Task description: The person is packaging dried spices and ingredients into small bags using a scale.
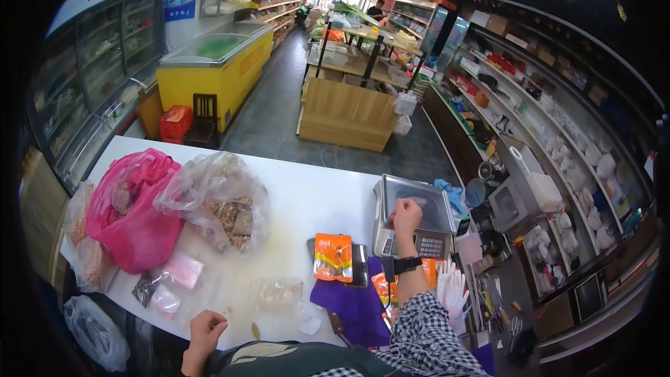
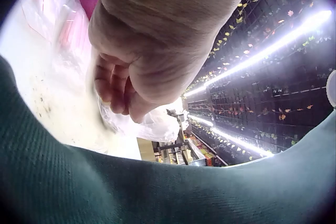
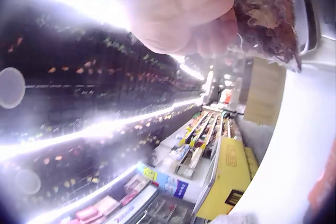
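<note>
My right hand (image 1: 407, 218) is over the digital scale (image 1: 413, 244), gripping a small clear packet with dark brown, flaky contents (image 3: 268, 24). Most of that packet is hidden behind the fist in the head view. Near the front edge of the white table my left hand (image 1: 206, 331) hangs with loosely curled fingers and nothing visible in them. In the left wrist view its fingers (image 2: 118, 87) bend toward the thumb. Ahead of it lie a clear bag of brown packets (image 1: 234, 220) and a flat clear plastic packet (image 1: 276, 295).
A pink bag (image 1: 132, 209) stands at the table's left, by small pink-white packets (image 1: 183, 270). An orange pouch (image 1: 333, 257) lies on a dark flat object over a purple cloth (image 1: 349, 300). White gloves (image 1: 452, 290) lie right of the forearm. Beyond the table stands a yellow freezer (image 1: 244, 77).
</note>
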Available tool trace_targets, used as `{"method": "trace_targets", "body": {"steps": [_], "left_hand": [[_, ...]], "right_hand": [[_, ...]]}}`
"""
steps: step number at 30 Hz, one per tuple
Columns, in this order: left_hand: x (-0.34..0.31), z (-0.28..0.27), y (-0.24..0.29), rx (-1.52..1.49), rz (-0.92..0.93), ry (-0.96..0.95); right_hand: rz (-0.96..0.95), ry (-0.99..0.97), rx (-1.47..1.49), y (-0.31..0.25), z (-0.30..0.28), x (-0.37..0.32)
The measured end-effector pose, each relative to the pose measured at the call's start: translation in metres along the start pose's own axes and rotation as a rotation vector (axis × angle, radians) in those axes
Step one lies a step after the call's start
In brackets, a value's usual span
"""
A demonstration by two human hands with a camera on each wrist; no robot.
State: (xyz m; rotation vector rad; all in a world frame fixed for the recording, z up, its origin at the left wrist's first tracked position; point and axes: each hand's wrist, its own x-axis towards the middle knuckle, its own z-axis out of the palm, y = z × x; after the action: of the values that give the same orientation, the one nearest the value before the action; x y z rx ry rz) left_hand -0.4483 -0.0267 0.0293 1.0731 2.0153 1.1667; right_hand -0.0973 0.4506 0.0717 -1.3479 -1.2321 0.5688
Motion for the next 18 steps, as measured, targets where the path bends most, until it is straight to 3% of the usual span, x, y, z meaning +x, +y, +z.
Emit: {"method": "trace_targets", "body": {"steps": [2, 4, 8, 10, 12, 14, 16, 17, 18], "left_hand": [[0.001, -0.001, 0.003, -0.002, 0.039, -0.015], [0.007, -0.005, 0.011, 0.0, 0.077, -0.031], [0.026, -0.014, 0.015, -0.066, 0.154, -0.058], [0.039, -0.015, 0.013, -0.314, 0.167, -0.063], [0.049, -0.026, 0.02, -0.537, 0.036, -0.207], [0.046, -0.041, 0.038, -0.938, -0.219, -0.356], [0.044, -0.046, 0.018, -1.186, -0.216, -0.609], [0.039, -0.047, 0.007, -1.194, -0.246, -0.591], [0.036, -0.046, 0.0, -1.182, -0.147, -0.687]], "right_hand": [[-0.14, -0.259, -0.044, -0.029, 0.003, -0.032], [-0.163, -0.48, -0.009, -0.059, 0.007, -0.075], [-0.322, -0.774, -0.08, -0.135, 0.012, -0.17], [-0.448, -0.921, -0.057, -0.158, 0.021, -0.208], [-0.454, -1.026, 0.045, -0.174, 0.03, -0.245], [-0.424, -1.164, 0.117, -0.189, 0.037, -0.278], [-0.265, -1.28, 0.244, -0.202, 0.041, -0.309], [-0.222, -1.296, 0.271, -0.203, 0.044, -0.321], [-0.188, -1.303, 0.296, -0.205, 0.047, -0.329]]}}
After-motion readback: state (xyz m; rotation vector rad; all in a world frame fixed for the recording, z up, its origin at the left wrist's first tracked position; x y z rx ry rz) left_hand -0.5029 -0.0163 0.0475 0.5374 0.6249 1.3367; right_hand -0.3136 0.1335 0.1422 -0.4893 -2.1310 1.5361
